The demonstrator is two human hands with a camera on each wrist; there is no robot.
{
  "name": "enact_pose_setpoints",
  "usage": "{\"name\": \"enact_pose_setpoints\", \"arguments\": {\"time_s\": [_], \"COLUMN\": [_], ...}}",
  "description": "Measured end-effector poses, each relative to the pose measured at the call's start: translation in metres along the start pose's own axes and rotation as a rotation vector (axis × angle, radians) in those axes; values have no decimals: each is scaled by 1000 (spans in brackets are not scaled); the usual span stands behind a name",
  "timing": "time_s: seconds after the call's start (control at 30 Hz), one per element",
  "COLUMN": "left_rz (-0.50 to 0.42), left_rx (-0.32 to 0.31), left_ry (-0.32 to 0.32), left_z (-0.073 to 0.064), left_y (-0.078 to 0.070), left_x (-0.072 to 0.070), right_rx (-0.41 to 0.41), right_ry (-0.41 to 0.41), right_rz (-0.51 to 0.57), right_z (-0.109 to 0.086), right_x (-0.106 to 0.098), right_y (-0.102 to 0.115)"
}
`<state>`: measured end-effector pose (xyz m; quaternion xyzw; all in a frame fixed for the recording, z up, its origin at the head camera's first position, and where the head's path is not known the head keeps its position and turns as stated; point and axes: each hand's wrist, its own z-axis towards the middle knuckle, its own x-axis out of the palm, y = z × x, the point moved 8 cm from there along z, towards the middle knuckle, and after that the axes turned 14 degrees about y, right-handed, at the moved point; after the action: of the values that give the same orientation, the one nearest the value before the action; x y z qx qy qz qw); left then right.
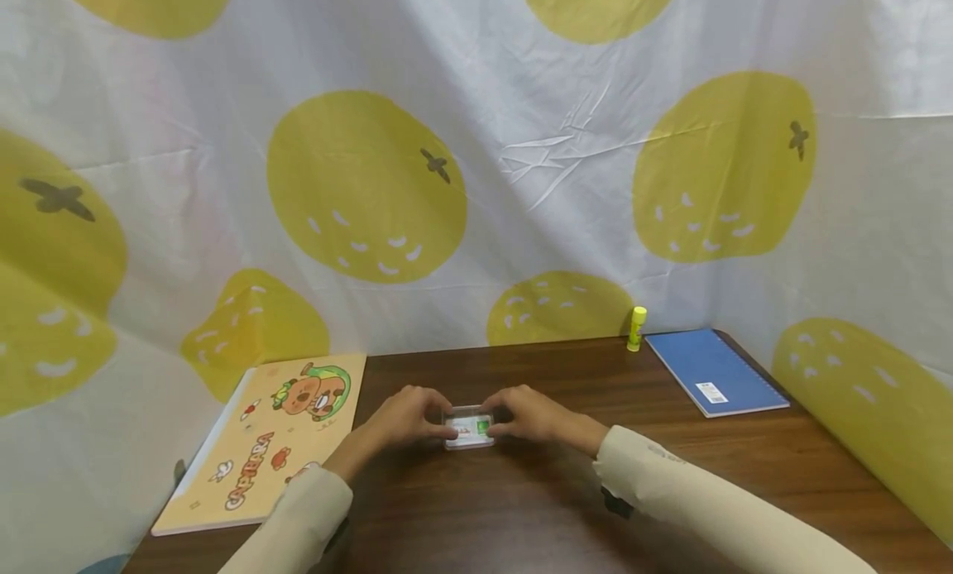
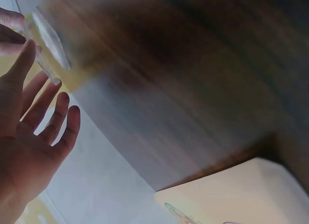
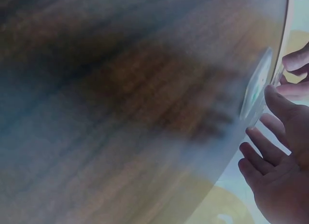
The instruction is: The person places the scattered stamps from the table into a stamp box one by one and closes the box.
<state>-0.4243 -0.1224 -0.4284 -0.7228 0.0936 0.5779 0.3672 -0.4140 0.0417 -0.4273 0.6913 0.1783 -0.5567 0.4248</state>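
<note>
Both hands meet over the middle of the table around a small clear plastic case (image 1: 469, 444) whose white contents carry red and green print. My left hand (image 1: 409, 414) pinches the left end of a thin clear plastic cover (image 2: 47, 69) between thumb and fingers. At the other end, my right hand (image 1: 529, 413) pinches the same cover, thumb on the near side. Seen from the left wrist, a flat whitish piece (image 2: 54, 38) lies just beyond the cover, close over the wood. The right wrist view shows the left hand's fingertips (image 3: 295, 60) at the cover's far end.
On the left lies a yellow pad (image 1: 260, 450) with capybara drawings. A blue spiral notebook (image 1: 715, 367) with a white label lies at the right, and a yellow glue stick (image 1: 636, 329) stands upright beside it. A fruit-printed curtain (image 1: 476, 251) borders the brown table (image 1: 521, 516).
</note>
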Motion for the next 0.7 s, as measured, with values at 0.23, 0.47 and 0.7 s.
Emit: {"name": "enact_pose_setpoints", "arguments": {"time_s": [0.23, 0.47, 0.7], "left_rz": [19, 29, 37], "left_rx": [5, 16, 26], "left_ry": [2, 4, -3], "left_z": [1, 2, 3], "left_y": [3, 5, 2], "left_x": [8, 14, 14], "right_rx": [18, 29, 26], "right_ry": [6, 27, 15], "right_rz": [-1, -4, 3], "right_z": [-2, -1, -2], "right_x": [8, 11, 10], "right_y": [0, -2, -2]}}
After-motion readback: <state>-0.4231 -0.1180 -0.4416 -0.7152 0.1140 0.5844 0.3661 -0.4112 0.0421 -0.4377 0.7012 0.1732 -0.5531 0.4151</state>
